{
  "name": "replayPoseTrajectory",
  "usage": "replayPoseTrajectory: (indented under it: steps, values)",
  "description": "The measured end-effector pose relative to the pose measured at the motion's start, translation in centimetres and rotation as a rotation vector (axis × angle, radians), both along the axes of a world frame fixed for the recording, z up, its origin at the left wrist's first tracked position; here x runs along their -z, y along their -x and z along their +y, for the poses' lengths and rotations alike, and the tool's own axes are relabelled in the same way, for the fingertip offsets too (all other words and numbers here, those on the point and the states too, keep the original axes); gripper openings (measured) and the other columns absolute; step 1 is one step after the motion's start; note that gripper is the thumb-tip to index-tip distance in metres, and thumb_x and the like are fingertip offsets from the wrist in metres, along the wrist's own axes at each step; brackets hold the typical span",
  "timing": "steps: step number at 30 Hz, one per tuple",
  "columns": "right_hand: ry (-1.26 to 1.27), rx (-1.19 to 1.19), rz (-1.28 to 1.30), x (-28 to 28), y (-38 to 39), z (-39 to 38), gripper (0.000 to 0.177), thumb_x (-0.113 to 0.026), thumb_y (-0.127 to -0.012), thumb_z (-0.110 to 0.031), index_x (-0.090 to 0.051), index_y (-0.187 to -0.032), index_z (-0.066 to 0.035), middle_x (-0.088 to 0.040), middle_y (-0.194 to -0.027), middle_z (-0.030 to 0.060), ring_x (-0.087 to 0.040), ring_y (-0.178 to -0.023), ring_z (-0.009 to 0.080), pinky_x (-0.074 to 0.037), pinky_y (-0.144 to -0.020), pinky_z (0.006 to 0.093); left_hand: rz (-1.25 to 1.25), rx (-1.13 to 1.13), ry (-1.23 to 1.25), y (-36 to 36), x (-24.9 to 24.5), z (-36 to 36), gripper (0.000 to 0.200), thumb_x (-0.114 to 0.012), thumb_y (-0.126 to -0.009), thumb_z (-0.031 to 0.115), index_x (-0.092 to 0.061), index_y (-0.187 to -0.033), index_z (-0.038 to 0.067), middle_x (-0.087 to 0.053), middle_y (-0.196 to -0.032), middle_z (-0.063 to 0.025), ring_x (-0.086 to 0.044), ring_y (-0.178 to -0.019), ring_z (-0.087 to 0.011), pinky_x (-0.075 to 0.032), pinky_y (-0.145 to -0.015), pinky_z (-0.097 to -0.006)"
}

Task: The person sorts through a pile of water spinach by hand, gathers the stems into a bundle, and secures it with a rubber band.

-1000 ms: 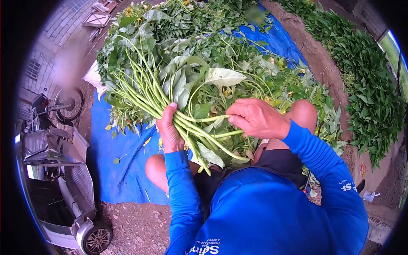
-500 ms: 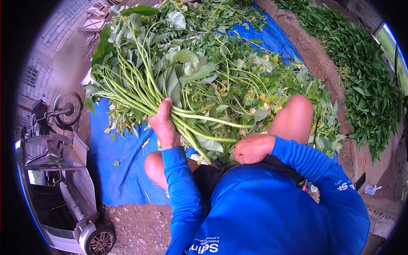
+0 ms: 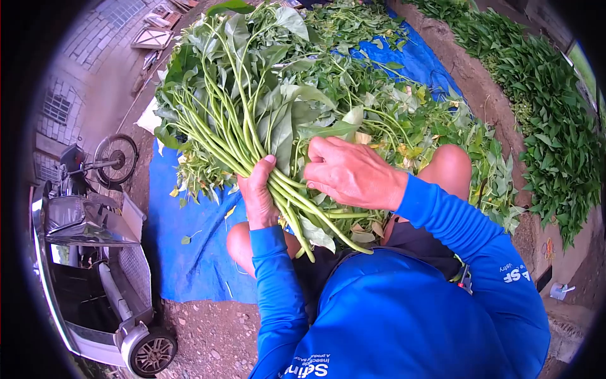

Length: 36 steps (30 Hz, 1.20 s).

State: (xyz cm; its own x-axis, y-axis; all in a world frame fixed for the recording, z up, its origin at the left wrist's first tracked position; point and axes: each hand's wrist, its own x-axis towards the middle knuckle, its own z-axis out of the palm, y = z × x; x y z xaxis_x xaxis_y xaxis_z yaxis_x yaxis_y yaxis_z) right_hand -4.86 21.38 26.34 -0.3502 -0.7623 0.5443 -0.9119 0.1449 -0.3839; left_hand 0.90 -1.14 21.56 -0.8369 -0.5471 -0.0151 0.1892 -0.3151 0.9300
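Note:
A thick bunch of leafy greens with long pale-green stems rises from my left hand, which is wrapped round the stems. Its leaves fan out toward the upper left, and the cut ends hang over my lap. Just right of the bunch is my right hand, its fingers curled and close to the stems. Whether anything is inside those fingers is hidden. Beyond both hands spreads a heap of loose leafy vines, some leaves yellowed, lying on a blue tarp.
At the left stands a motorcycle with a metal sidecar. A long row of dark-green leafy bunches lines the right side. Gravel borders the tarp in front, and a small white cup is at the far right.
My right hand has moved up from beside my knee to next to the bunch. The stems near it have shifted and one now droops lower. My left hand keeps its hold.

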Motion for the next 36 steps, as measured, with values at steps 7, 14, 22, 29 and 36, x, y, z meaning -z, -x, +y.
replayPoseTrajectory:
  steps: [7, 14, 22, 29, 36]
  values:
    - [0.0, 0.029, -0.147, 1.8, -4.4, 1.9, 0.015, -0.069, -0.088, -0.011, -0.061, -0.1, -0.007, -0.064, -0.085, 0.0114, -0.067, -0.086, 0.0345, -0.057, -0.075, 0.0476, -0.022, -0.125, -0.049, 0.7, 2.4, -1.1, 0.023, -0.076, -0.089, 0.017, -0.066, -0.101, 0.001, -0.062, -0.085, -0.0009, -0.06, -0.071, -0.013, -0.051, -0.066, -0.0293]
    - [0.25, 0.326, -0.321, -2.0, 3.9, 10.2, 0.022, -0.068, -0.105, -0.025, -0.064, -0.106, -0.003, -0.072, -0.093, 0.0108, -0.071, -0.087, 0.0304, -0.054, -0.075, 0.0441, -0.073, -0.099, -0.115, 0.5, 2.5, -4.4, 0.034, -0.081, -0.091, 0.022, -0.067, -0.115, 0.001, -0.071, -0.099, -0.007, -0.07, -0.083, -0.0191, -0.061, -0.079, -0.0353]
    - [-0.075, 1.35, -0.228, 6.8, 14.5, 37.3, 0.088, -0.074, -0.097, -0.048, -0.043, -0.159, 0.007, -0.051, -0.159, 0.0287, -0.049, -0.15, 0.0368, -0.039, -0.124, 0.0423, -0.068, -0.103, 0.428, 2.5, -3.6, -11.1, 0.053, -0.081, -0.09, 0.02, -0.063, -0.134, -0.003, -0.067, -0.117, -0.0074, -0.064, -0.1, -0.0185, -0.053, -0.09, -0.0342]
    - [-0.377, 0.753, -1.32, 22.9, -11.1, 32.7, 0.089, -0.055, -0.104, -0.07, -0.053, -0.155, 0.002, -0.064, -0.148, 0.0215, -0.063, -0.132, 0.0321, -0.046, -0.115, 0.0382, -0.272, 0.049, 1.382, 8.8, -13.7, -16.6, 0.045, -0.075, -0.087, 0.02, -0.068, -0.124, -0.003, -0.073, -0.105, -0.0113, -0.064, -0.092, -0.0225, -0.052, -0.086, -0.0372]
    - [0.218, 0.442, -1.701, 31.2, -20.6, 28.7, 0.082, -0.046, -0.108, -0.068, -0.048, -0.161, -0.006, -0.061, -0.153, 0.0168, -0.062, -0.13, 0.0256, -0.045, -0.114, 0.0355, -0.194, 0.424, 2.029, 17.8, -16.3, -4.2, 0.055, -0.077, -0.076, 0.015, -0.062, -0.125, -0.003, -0.074, -0.098, -0.0299, -0.073, -0.089, -0.0468, -0.057, -0.078, -0.0505]
